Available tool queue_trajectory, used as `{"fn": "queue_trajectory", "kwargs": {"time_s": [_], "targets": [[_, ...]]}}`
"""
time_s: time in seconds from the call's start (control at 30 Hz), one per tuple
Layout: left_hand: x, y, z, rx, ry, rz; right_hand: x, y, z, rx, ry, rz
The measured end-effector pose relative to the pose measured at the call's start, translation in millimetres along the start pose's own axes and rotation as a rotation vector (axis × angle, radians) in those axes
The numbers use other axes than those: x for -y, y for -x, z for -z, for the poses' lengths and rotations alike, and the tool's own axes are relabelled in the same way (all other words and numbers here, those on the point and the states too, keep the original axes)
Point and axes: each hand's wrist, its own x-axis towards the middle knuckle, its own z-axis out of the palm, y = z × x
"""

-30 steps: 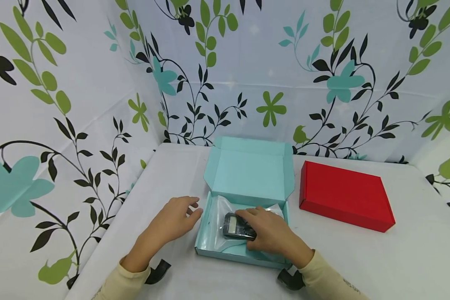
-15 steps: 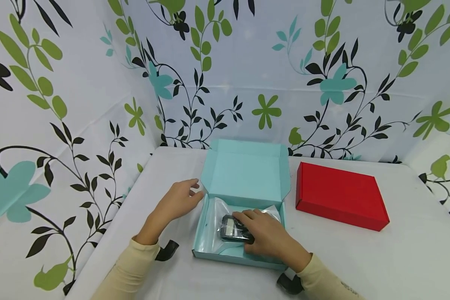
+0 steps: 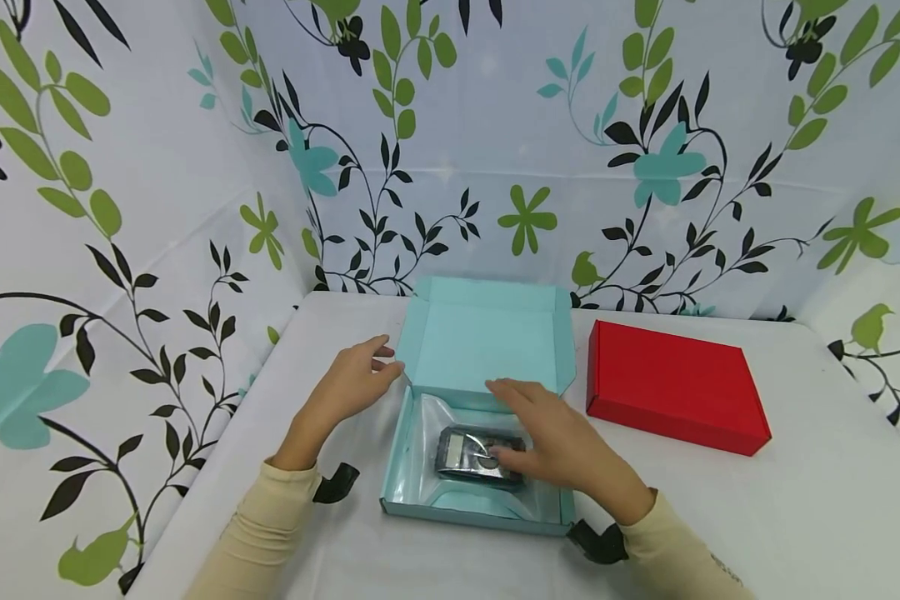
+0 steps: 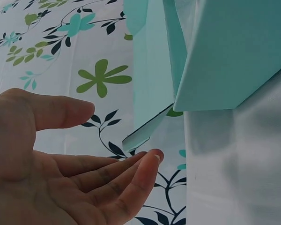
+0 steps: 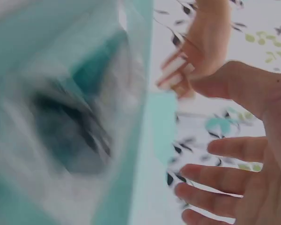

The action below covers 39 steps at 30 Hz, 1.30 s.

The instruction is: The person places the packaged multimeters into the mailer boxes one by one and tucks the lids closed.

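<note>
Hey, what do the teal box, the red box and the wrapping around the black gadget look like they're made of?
Teal box: seemingly matte cardboard, with folded flaps and creased edges.
Red box: likely the same matte card, shut flat.
Wrapping: clear glossy plastic film, wrinkled and reflective.
Black gadget: probably hard plastic.

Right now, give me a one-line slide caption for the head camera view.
Open hands flank an open teal box holding a bagged black calculator, beside a closed red box.
</note>
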Motion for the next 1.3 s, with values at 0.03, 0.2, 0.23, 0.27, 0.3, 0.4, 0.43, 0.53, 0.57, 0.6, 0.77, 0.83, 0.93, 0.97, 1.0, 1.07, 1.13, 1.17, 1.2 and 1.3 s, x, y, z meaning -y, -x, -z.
{"fn": "queue_trajectory", "kwargs": {"time_s": [0.03,0.2,0.23,0.27,0.3,0.4,0.43,0.53,0.57,0.6,0.77,0.83,0.93,0.97,1.0,1.07,1.13,1.17,1.2,1.3], "targets": [[1.0,-0.4,0.6,0.003,0.001,-0.002,-2.5,-0.2,5.8,-0.032,-0.010,-0.012],[6.1,-2.1,2.7,0.009,0.019,-0.019,-23.2,-0.1,25.2,-0.194,-0.035,-0.082],[6.6,-1.9,2.9,0.011,0.028,-0.019,-28.1,-0.3,26.2,-0.233,-0.034,-0.095],[7.1,-2.1,2.7,0.015,0.036,-0.020,-32.1,-0.4,27.2,-0.269,-0.037,-0.113],[7.4,-2.0,2.6,0.020,0.046,-0.018,-35.8,-1.0,27.5,-0.302,-0.042,-0.134],[7.5,-1.5,1.9,0.034,0.074,-0.011,-43.3,-2.0,27.9,-0.365,-0.073,-0.223],[7.3,-1.4,1.7,0.037,0.081,-0.012,-45.5,-2.0,28.2,-0.368,-0.087,-0.259],[6.7,-0.8,1.9,0.042,0.097,-0.019,-51.6,-1.8,29.2,-0.339,-0.123,-0.360],[6.4,-0.7,2.1,0.043,0.102,-0.023,-53.9,-1.6,29.3,-0.324,-0.138,-0.383],[6.2,-0.7,2.3,0.043,0.105,-0.028,-55.7,-1.4,29.2,-0.306,-0.155,-0.404],[6.2,-0.9,3.2,0.048,0.128,-0.045,-62.6,-2.5,29.1,-0.224,-0.256,-0.451],[6.2,-1.4,2.9,0.051,0.135,-0.052,-63.7,-2.9,29.5,-0.208,-0.298,-0.465],[5.2,-1.3,2.4,0.054,0.138,-0.055,-63.9,-2.3,30.8,-0.210,-0.355,-0.482],[4.7,-1.1,2.5,0.053,0.138,-0.055,-63.6,-1.8,31.4,-0.216,-0.367,-0.481],[4.4,-1.2,2.5,0.051,0.137,-0.057,-63.1,-1.3,32.1,-0.224,-0.377,-0.476],[3.4,-0.6,2.8,0.050,0.137,-0.057,-62.0,-0.3,33.4,-0.241,-0.385,-0.467],[2.1,0.4,3.3,0.050,0.138,-0.062,-60.4,0.6,34.6,-0.256,-0.380,-0.457],[1.3,1.0,3.6,0.050,0.139,-0.065,-59.8,0.9,35.3,-0.262,-0.374,-0.453],[0.8,1.4,3.8,0.049,0.138,-0.069,-59.2,1.3,35.9,-0.269,-0.369,-0.450],[-1.2,3.5,4.9,0.044,0.139,-0.082,-58.5,2.1,37.0,-0.282,-0.353,-0.440]]}}
